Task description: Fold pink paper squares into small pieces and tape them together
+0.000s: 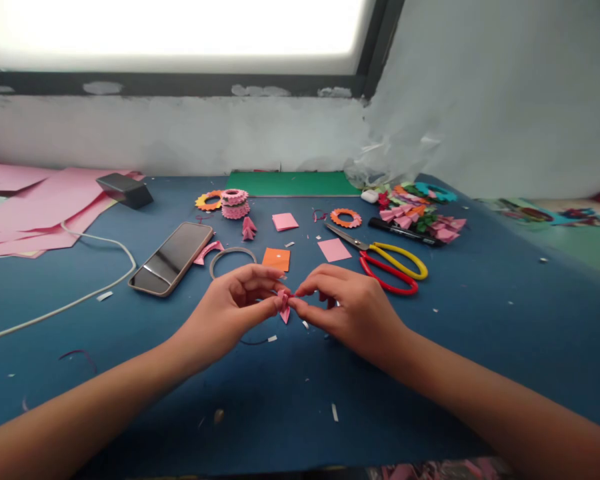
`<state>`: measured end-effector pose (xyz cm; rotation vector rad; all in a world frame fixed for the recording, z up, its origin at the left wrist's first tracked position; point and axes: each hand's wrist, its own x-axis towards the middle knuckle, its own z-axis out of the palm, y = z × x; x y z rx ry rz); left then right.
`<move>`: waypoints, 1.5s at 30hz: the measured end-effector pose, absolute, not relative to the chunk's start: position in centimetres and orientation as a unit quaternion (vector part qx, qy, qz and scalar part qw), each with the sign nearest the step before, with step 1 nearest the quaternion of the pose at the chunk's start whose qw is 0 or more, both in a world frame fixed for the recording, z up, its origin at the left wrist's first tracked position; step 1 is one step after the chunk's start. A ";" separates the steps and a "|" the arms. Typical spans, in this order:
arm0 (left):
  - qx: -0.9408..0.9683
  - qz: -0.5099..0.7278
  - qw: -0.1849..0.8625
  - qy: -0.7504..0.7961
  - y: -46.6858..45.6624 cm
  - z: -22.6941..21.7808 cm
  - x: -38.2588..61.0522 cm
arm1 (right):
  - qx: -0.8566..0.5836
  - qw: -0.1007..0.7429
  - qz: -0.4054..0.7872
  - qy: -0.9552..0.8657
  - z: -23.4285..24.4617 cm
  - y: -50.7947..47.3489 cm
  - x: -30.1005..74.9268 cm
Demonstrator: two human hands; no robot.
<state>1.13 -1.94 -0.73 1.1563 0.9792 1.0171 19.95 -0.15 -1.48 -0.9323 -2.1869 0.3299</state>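
Note:
Between my two hands, just above the blue table (180, 387), is a small folded pink paper piece (285, 311) with a pointed lower end. My left hand (235, 303) pinches it between thumb and fingertips. From the other side, my right hand (353, 300) has thumb and index finger closed on its right edge. Beyond my hands lie an orange paper square (277, 259), a pink paper square (335, 250) and a small pink stack of squares (285, 222). A grey ring (219, 259) is partly hidden behind my left hand.
Scissors (380, 257) with red and yellow handles lie beyond my right hand. A phone (173, 259) and a white cable (130, 257) are at left, near pink sheets (35, 207). Paper rings (235, 204), a black marker (405, 231) and a green board (293, 183) are farther back.

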 end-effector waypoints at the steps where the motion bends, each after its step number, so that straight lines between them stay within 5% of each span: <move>1: 0.503 0.441 0.610 0.425 -1.9 -0.7 1.1 | -0.362 0.363 0.128 -0.849 -1.5 -0.1 20.0; 27: 0.578 0.450 0.519 0.440 -2.7 -1.0 1.4 | -0.362 0.354 0.121 -0.854 -1.7 -0.5 19.1; 38: 0.579 0.423 0.559 0.417 -2.7 -0.1 1.2 | -0.355 0.394 0.388 -0.753 -1.0 0.3 19.3; 45: 0.580 0.412 0.560 0.425 -2.9 -0.6 1.4 | -0.364 0.421 0.364 -0.747 -1.0 0.1 19.2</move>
